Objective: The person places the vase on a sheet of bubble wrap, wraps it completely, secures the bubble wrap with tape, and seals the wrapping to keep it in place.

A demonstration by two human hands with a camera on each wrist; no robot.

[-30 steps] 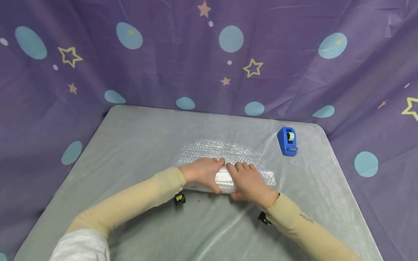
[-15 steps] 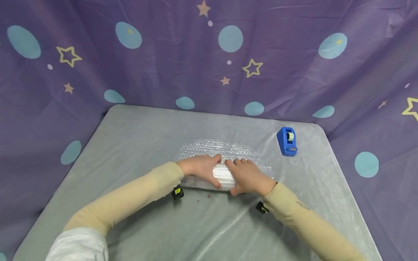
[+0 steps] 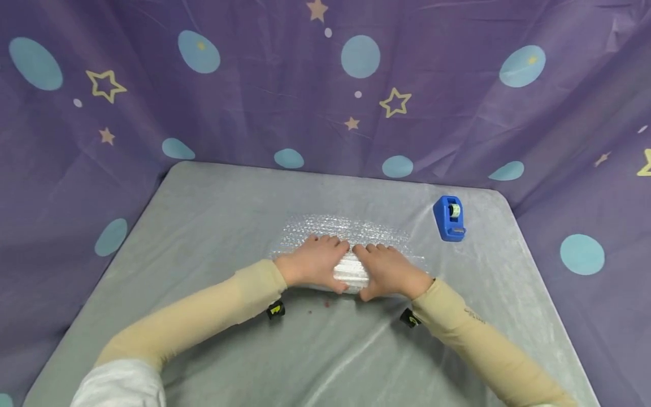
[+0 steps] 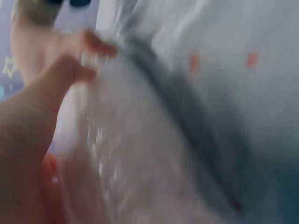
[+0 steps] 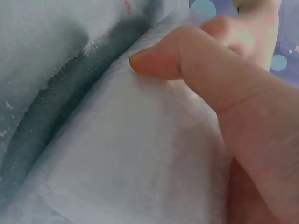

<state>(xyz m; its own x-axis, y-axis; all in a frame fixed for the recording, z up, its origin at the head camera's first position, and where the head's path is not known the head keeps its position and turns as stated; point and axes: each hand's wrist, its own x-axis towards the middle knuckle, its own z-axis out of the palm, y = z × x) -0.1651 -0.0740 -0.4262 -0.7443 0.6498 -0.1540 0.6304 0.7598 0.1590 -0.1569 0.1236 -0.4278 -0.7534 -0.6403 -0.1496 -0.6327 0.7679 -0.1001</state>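
A whitish bundle rolled in bubble wrap lies crosswise on the table in the head view. What sits inside it is hidden. Beyond it, a flat stretch of clear bubble wrap sheet spreads toward the back. My left hand grips the bundle's left part, fingers over the far side and thumb at the near side. On the right part, my right hand holds it the same way, with the two hands close together. The right wrist view shows the thumb pressing the wrapped surface; the left wrist view is blurred.
A blue tape dispenser with a roll of tape stands at the back right of the grey-covered table. Small reddish marks show on the cover just in front of the bundle. A purple patterned curtain surrounds the table.
The bundle has shifted slightly away from me, with both hands on it. My left hand lifted its thumb side and has resettled with its fingers further over the far side.
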